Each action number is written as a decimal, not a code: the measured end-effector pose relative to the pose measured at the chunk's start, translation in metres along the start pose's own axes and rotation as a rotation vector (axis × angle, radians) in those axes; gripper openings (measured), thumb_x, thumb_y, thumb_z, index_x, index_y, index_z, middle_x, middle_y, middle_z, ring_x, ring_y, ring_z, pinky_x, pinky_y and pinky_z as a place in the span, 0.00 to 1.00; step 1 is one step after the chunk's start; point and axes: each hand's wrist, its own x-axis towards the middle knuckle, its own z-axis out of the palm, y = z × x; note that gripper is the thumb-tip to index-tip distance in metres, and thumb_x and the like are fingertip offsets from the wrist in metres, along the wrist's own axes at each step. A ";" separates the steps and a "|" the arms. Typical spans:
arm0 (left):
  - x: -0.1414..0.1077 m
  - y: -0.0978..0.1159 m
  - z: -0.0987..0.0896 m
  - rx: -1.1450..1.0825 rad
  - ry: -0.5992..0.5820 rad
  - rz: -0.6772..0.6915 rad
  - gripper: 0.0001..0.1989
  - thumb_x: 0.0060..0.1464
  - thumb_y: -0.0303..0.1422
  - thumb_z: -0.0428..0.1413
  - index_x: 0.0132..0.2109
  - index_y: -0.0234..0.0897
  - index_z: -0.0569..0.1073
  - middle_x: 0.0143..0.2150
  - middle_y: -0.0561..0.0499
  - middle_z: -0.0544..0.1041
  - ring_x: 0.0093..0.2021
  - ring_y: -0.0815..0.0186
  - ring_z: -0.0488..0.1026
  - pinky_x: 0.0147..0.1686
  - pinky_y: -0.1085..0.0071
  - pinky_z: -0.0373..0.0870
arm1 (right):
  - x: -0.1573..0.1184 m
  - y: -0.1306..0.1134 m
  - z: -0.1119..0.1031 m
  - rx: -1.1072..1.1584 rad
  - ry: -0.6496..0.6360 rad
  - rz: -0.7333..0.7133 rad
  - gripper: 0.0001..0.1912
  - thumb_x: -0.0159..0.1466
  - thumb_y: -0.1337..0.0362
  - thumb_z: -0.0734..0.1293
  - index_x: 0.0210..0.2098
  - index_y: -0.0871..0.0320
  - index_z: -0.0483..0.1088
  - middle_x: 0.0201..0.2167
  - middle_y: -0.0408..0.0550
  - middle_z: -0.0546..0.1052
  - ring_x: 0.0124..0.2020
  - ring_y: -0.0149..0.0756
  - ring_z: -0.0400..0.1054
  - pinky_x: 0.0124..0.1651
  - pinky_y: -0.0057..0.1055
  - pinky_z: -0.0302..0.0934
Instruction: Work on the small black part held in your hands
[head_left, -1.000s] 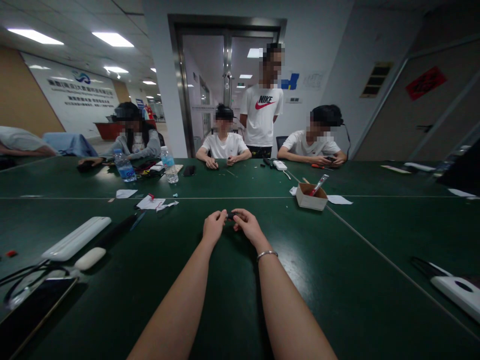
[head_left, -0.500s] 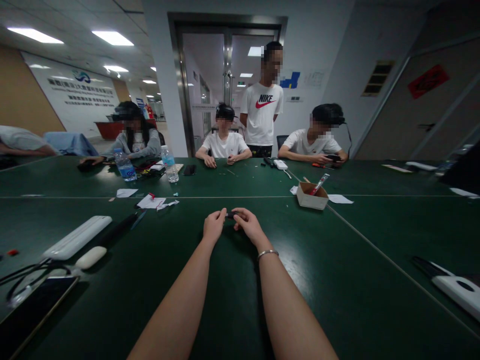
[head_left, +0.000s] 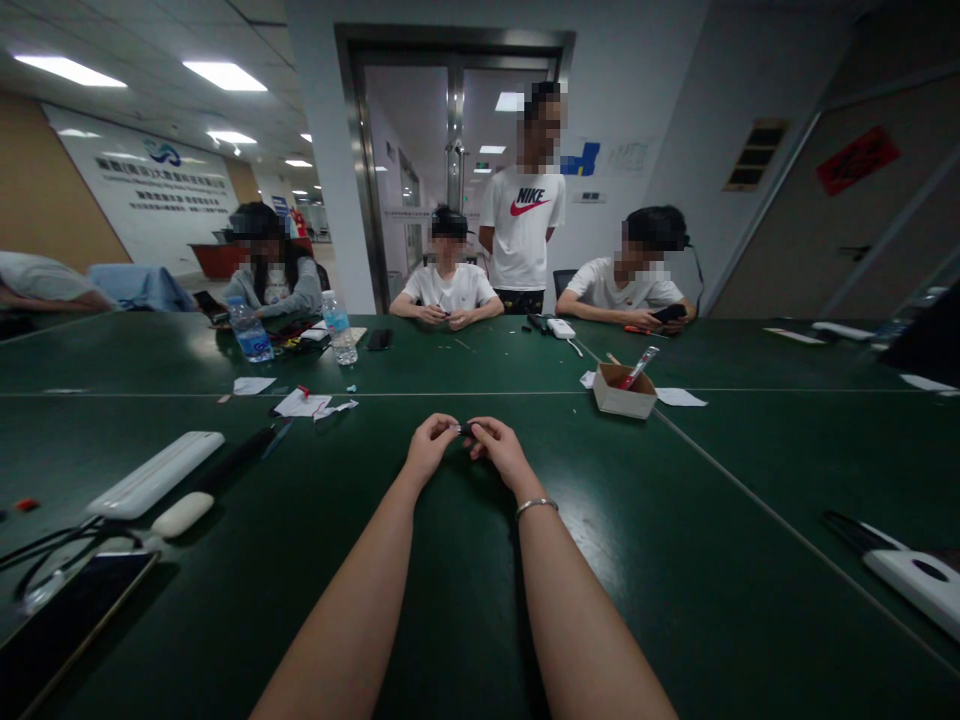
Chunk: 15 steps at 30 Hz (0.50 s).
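A small black object (head_left: 466, 430) with a light metallic-looking end is held between my two hands, above the green table (head_left: 465, 560). My right hand (head_left: 498, 450) wraps its fingers round the dark part. On the other side, the fingertips of my left hand (head_left: 433, 446) pinch at the light end. The object is too small to identify. A metal bangle (head_left: 537, 507) circles my right wrist.
To the left lie a white power bank (head_left: 161, 474), a white oval case (head_left: 182, 515), a phone (head_left: 75, 610) and cables. Torn paper (head_left: 301, 403) and a small box (head_left: 625, 392) with tools sit ahead. Several people are across the table. A white device (head_left: 916, 583) is at right.
My hands have shifted slightly, and more of the black object and its light end shows between them. Across the table, the seated middle person's hands have come together.
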 end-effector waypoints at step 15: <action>0.000 -0.001 0.002 0.019 0.031 -0.057 0.15 0.49 0.40 0.54 0.41 0.36 0.71 0.31 0.51 0.73 0.29 0.69 0.69 0.28 0.74 0.63 | 0.001 0.001 0.000 0.010 0.009 0.000 0.20 0.51 0.52 0.71 0.36 0.60 0.71 0.20 0.43 0.75 0.18 0.29 0.67 0.24 0.27 0.61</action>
